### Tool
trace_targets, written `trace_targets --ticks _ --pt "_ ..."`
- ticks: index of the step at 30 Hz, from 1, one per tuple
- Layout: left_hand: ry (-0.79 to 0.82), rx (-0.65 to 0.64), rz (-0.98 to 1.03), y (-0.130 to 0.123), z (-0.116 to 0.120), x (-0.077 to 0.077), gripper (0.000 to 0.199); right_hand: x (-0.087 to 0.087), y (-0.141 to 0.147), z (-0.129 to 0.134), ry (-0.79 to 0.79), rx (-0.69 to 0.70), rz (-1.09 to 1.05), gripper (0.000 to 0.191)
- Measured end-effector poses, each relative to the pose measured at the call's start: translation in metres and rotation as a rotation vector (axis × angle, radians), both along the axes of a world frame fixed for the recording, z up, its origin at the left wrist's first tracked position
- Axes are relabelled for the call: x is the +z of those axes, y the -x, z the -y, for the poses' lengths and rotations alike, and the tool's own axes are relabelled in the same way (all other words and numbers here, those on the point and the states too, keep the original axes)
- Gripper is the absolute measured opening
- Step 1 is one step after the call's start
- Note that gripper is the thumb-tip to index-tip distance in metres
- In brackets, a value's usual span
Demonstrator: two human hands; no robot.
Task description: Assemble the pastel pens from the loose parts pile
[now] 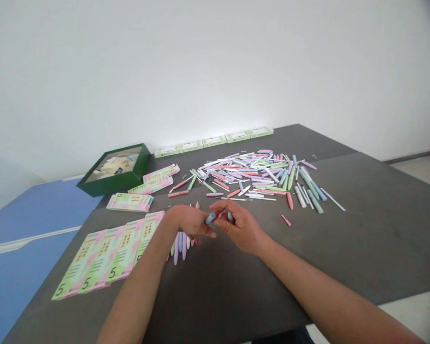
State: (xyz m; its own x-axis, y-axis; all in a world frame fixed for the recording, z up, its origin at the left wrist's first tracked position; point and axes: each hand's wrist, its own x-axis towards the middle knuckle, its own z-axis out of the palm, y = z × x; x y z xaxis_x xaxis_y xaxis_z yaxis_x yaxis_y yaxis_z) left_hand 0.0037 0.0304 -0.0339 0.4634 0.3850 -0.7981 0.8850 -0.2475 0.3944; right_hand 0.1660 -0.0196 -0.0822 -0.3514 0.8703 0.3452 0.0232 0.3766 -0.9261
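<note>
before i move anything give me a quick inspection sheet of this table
surface: dark grey table, pale blue pen and pastel items lying on it
job's things: pale blue pen held in the right hand; loose pastel pens scattered mid-table; row of pastel pens below the left hand
clutter: open green box with papers inside; small flat boxes along the far edge; printed pastel cards marked 5, left of the hands
hands: both over the table, close together, fingertips near the pale blue pen
cables: nothing seen
surroundings: white wall, blue desk to the left, pale floor to the right
</note>
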Motion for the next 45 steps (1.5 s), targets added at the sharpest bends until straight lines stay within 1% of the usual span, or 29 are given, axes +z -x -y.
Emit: trace_targets --ticks 2,4,6,8,11,14,16,18,20,22,25,27,29,31,34,38,41,43,45 --pt "-0.003 -0.013 0.002 0.001 0.001 0.003 0.03 0.0 -0.001 0.0 0.015 0.019 -0.047 0.034" --pt "-0.003 -0.024 0.012 0.001 0.001 0.005 0.033 -0.001 -0.001 -0.001 0.041 0.006 -0.113 0.037" --pt "0.001 -0.046 0.038 0.002 0.001 0.006 0.042 -0.003 -0.002 -0.005 0.105 0.008 -0.21 0.031" --pt "0.008 -0.071 0.055 0.003 0.001 0.008 0.052 -0.006 -0.002 -0.011 0.193 0.041 -0.304 0.023" --pt "0.001 -0.1 0.032 0.003 0.0 0.01 0.063 -0.005 -0.009 -0.023 0.3 0.072 -0.418 0.015" --pt "-0.026 -0.135 0.011 0.004 -0.001 0.012 0.07 0.005 -0.032 -0.037 0.325 0.019 -0.568 0.016" --pt "-0.046 -0.153 0.011 0.005 -0.002 0.013 0.07 0.016 -0.056 -0.047 0.26 -0.08 -0.671 0.019" --pt "-0.047 -0.137 0.02 0.004 -0.002 0.014 0.07 0.025 -0.08 -0.057 0.2 -0.176 -0.735 0.019" --pt "-0.02 -0.11 0.004 0.003 -0.001 0.015 0.072 0.03 -0.099 -0.066 0.188 -0.207 -0.725 0.019" --pt "-0.023 -0.113 -0.025 0.003 -0.001 0.015 0.072 0.029 -0.109 -0.072 0.198 -0.205 -0.659 0.019" --pt "-0.053 -0.142 -0.021 0.006 -0.003 0.014 0.071 0.018 -0.113 -0.077 0.22 -0.196 -0.531 0.024" --pt "-0.043 -0.157 0.011 0.009 -0.006 0.011 0.073 0.011 -0.115 -0.078 0.227 -0.217 -0.475 0.025" --pt "-0.034 -0.172 0.035 0.012 -0.008 0.008 0.075 0.008 -0.121 -0.079 0.216 -0.247 -0.455 0.023" --pt "-0.036 -0.189 0.029 0.013 -0.009 0.006 0.075 0.009 -0.129 -0.08 0.188 -0.264 -0.459 0.02" --pt "-0.051 -0.196 -0.001 0.011 -0.009 0.008 0.074 0.011 -0.138 -0.081 0.172 -0.278 -0.47 0.018" --pt "-0.093 -0.197 -0.016 0.009 -0.006 0.011 0.074 0.005 -0.138 -0.082 0.218 -0.316 -0.462 0.02" --pt "-0.103 -0.212 -0.006 0.008 -0.005 0.01 0.075 -0.003 -0.133 -0.084 0.23 -0.344 -0.436 0.02" --pt "-0.104 -0.22 -0.005 0.008 -0.005 0.008 0.074 -0.007 -0.13 -0.084 0.222 -0.357 -0.379 0.019" --pt "-0.105 -0.215 -0.012 0.008 -0.006 0.006 0.073 -0.011 -0.129 -0.085 0.198 -0.383 -0.273 0.017"
